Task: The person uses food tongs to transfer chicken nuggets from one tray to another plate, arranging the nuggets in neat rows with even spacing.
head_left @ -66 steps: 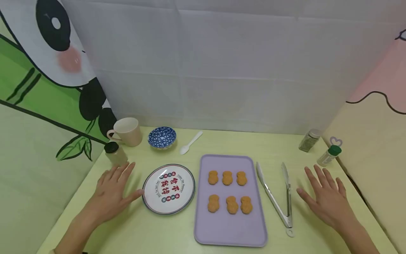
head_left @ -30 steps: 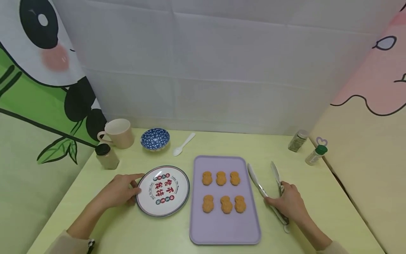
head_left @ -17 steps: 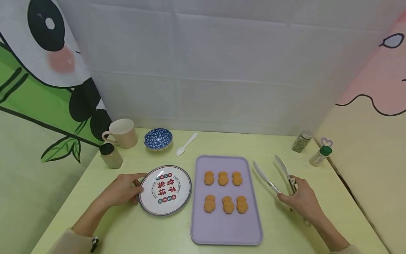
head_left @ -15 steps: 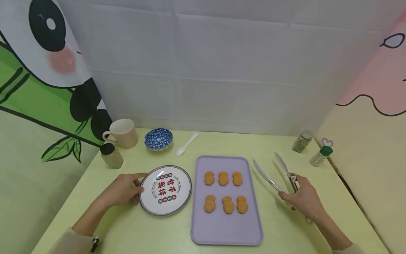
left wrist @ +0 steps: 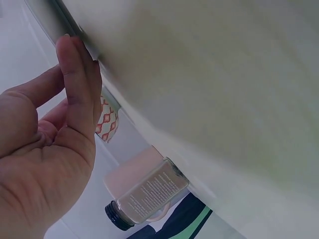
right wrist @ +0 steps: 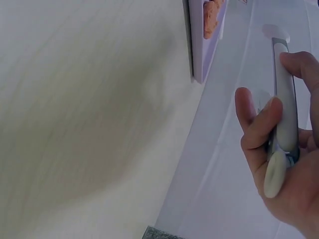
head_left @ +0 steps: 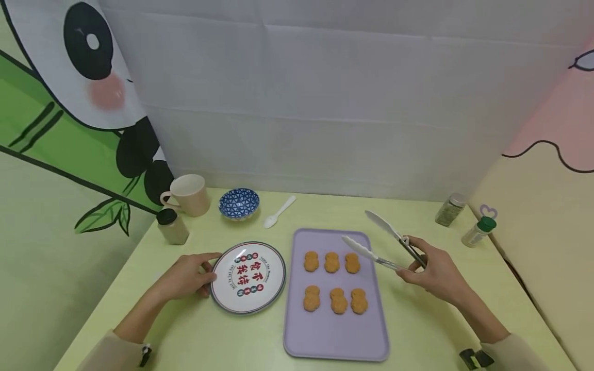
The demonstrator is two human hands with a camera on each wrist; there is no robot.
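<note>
My left hand (head_left: 187, 275) holds the left rim of a round white plate (head_left: 249, 304) with red lettering, thumb and index finger at its edge. The plate lies flat on the table. In the left wrist view the fingers (left wrist: 77, 74) reach that rim. My right hand (head_left: 436, 270) grips a pair of metal tongs (head_left: 381, 222) with pale tips, raised and spread apart. One tip overlaps the upper right of a lilac tray (head_left: 336, 337). On the tray lie two rows of brown, peanut-shaped cookies (head_left: 331, 263). The right wrist view shows the tongs' handle (right wrist: 285, 104) within my fingers.
Along the back left stand a pink mug (head_left: 192, 196), a black-capped jar (head_left: 172, 229), a blue patterned bowl (head_left: 238, 203) and a white spoon (head_left: 278, 212). Two seasoning jars, one grey-capped (head_left: 450, 210) and one green-capped (head_left: 478, 233), stand at the right edge.
Both hands first lay spread on the table. The left went to the plate's rim and stayed. The right took the tongs, lifted them and swung them left toward the tray.
</note>
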